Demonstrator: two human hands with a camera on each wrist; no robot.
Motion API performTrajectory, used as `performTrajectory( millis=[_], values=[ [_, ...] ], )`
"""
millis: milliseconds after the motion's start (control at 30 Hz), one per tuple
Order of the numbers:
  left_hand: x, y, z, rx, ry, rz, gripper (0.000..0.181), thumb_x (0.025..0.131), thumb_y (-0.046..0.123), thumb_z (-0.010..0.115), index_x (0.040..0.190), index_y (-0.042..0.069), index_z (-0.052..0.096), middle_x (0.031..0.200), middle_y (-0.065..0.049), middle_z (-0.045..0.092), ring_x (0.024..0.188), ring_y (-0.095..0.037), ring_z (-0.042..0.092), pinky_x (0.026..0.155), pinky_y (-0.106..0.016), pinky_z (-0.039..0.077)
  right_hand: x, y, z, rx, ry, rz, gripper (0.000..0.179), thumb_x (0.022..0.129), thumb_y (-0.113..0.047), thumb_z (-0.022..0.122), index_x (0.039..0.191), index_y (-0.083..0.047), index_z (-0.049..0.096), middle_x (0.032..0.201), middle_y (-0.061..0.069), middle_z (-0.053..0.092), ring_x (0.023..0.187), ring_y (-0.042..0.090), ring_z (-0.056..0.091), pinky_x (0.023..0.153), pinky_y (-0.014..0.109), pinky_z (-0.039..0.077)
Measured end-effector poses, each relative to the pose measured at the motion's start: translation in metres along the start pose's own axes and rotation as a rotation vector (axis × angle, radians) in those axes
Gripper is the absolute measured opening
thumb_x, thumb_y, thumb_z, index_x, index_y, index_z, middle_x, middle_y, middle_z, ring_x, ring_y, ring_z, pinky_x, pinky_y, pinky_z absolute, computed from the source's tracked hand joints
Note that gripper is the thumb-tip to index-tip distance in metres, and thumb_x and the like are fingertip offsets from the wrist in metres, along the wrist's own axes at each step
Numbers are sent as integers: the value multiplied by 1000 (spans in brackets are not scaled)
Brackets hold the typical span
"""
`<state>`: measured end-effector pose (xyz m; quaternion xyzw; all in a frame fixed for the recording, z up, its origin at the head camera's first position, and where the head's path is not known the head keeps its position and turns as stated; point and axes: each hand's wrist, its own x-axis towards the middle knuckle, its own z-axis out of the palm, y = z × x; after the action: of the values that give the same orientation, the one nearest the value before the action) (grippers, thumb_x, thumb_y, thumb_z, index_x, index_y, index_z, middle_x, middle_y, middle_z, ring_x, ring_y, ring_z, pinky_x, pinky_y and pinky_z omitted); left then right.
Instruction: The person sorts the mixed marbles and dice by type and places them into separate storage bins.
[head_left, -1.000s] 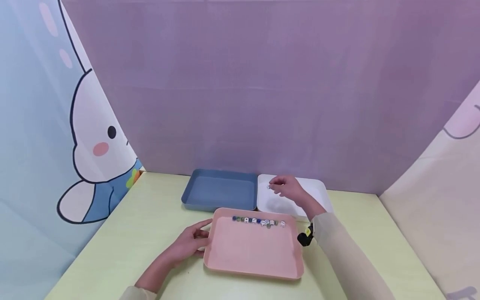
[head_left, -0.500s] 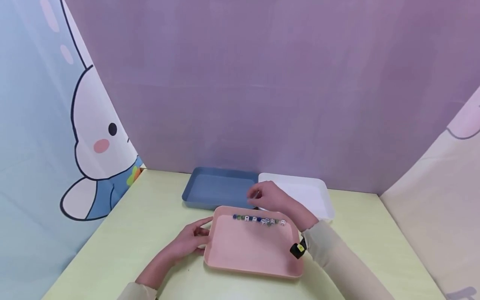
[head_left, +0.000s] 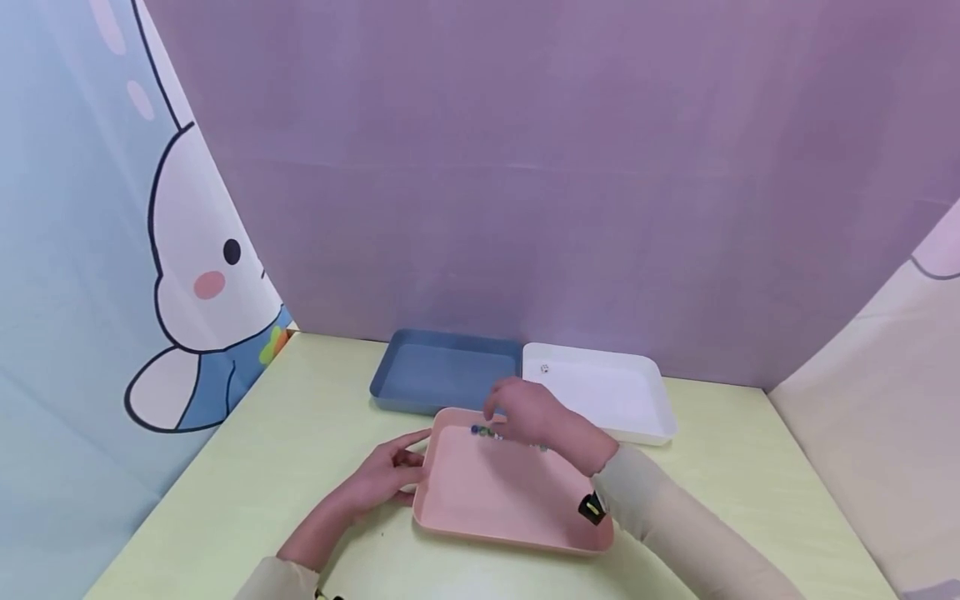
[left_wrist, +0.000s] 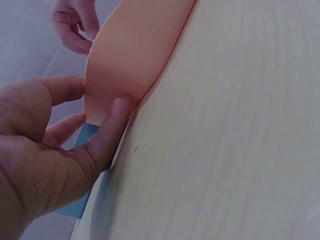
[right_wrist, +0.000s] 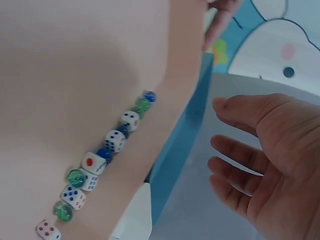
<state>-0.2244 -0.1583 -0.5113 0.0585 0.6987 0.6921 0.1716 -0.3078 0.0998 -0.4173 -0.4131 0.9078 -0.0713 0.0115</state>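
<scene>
My left hand (head_left: 381, 477) rests its fingertips against the left wall of the pink tray (head_left: 498, 504). In the left wrist view its thumb and fingers touch the outside of that wall without curling round it. Above the tray's far edge hovers my right hand (head_left: 531, 414), fingers loosely bent and apart, holding nothing. In the right wrist view white dice (right_wrist: 115, 141) and blue and green glass marbles (right_wrist: 76, 178) lie in a row along the tray's far wall. The right hand hides much of this row in the head view. One die (head_left: 545, 368) lies in the white tray (head_left: 607, 400).
A blue tray (head_left: 442, 371) stands behind the pink one, left of the white tray. All of them rest on a pale yellow table (head_left: 720, 467). A purple cloth (head_left: 480, 183) closes off the back, with printed curtains (head_left: 75, 333) at the sides.
My right hand has moved from the white tray left and nearer, over the pink tray's far edge. It has let go of a die, which now lies in the white tray. The left hand stays put.
</scene>
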Motion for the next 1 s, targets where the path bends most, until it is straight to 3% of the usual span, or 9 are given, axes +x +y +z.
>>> performTrajectory(
  millis=[133,300,433,633,1000],
  values=[
    [-1,-1,1,3,-5,5,66,92,2,62,151,6,33,116,-26,56,98,-31,61,71,-47,58,-1,-3,6,-10,-52,-13,8,85,-18,74,92,-16,77,88,-6,67,75,9,56,61,26,50],
    [-2,0,2,12,0,5,66,92,3,63,151,7,34,115,-25,56,98,-30,61,71,-47,58,-2,-3,13,-19,-72,-20,4,86,-16,72,88,-16,75,86,-4,69,70,7,56,59,26,50],
    [-2,0,4,14,0,4,65,92,4,63,150,7,35,115,-25,56,98,-30,61,70,-46,58,-3,-1,20,-37,-72,27,5,85,-14,71,87,-15,75,84,-5,69,66,8,55,56,27,48],
    [-3,0,4,8,-5,1,65,92,4,63,150,7,35,114,-25,56,97,-29,61,70,-46,58,-2,0,28,-178,-70,99,15,84,-12,67,71,-18,65,64,-8,53,54,12,44,47,30,40],
    [-4,3,5,14,-3,-4,64,92,3,62,150,7,35,114,-25,55,96,-30,62,70,-46,58,3,-1,36,-327,-144,152,18,87,-14,64,70,-15,61,64,-3,50,55,13,45,48,30,44]
  ],
)
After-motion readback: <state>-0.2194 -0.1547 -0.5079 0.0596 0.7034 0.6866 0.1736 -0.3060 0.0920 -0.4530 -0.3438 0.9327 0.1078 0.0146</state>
